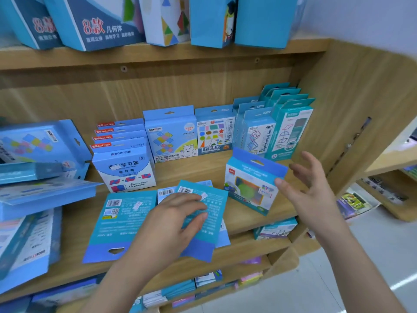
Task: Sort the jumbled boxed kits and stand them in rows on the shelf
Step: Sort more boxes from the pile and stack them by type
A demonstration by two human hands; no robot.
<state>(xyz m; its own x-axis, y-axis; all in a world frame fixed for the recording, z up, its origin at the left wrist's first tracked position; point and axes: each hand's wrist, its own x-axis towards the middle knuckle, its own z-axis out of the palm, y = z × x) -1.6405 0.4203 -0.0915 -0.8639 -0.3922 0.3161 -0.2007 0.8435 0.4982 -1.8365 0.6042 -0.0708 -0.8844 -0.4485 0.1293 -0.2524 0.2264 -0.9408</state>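
Several blue boxed kits lie flat, backs up, at the front of the wooden shelf [259,224]. My left hand [171,224] rests on the topmost flat kit [209,222], fingers curled over its face. Beside it lies another flat kit [119,222] with a barcode. A small kit with a window [250,186] stands tilted to the right; my right hand [316,190] is spread just right of it, thumb near its edge, holding nothing. Rows of upright kits [171,134] stand along the back, including a row at the right [286,125] and one at the left [123,163].
A jumbled stack of larger blue boxes [38,177] fills the shelf's left end. Tall boxes [101,23] stand on the shelf above. The wooden side panel [352,114] closes the right end. Lower shelves hold more packets [180,292].
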